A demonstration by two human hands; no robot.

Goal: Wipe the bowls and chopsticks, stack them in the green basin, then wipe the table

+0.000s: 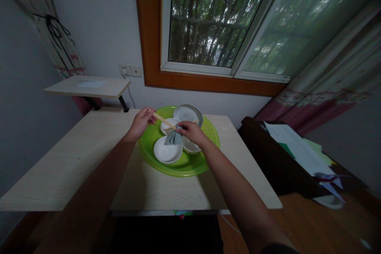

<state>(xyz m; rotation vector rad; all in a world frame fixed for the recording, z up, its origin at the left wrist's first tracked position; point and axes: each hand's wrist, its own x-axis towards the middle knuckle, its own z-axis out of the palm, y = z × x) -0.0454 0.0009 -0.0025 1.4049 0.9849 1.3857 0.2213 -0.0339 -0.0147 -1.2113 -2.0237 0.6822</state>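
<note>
My left hand is closed around one end of a pair of wooden chopsticks, which slant down to the right. At their other end, my right hand pinches a grey-green cloth against the sticks. The cloth hangs over the edge of a white bowl. Behind the chopsticks sits a smaller white bowl. A third bowl is partly hidden under my right hand. Farther back lies a larger metal-rimmed dish. All of these stand in a round green tray.
The tray stands on a pale wooden table. A small raised shelf with a paper on it is at the back left. On the right is a dark cabinet with papers on top. A window is behind.
</note>
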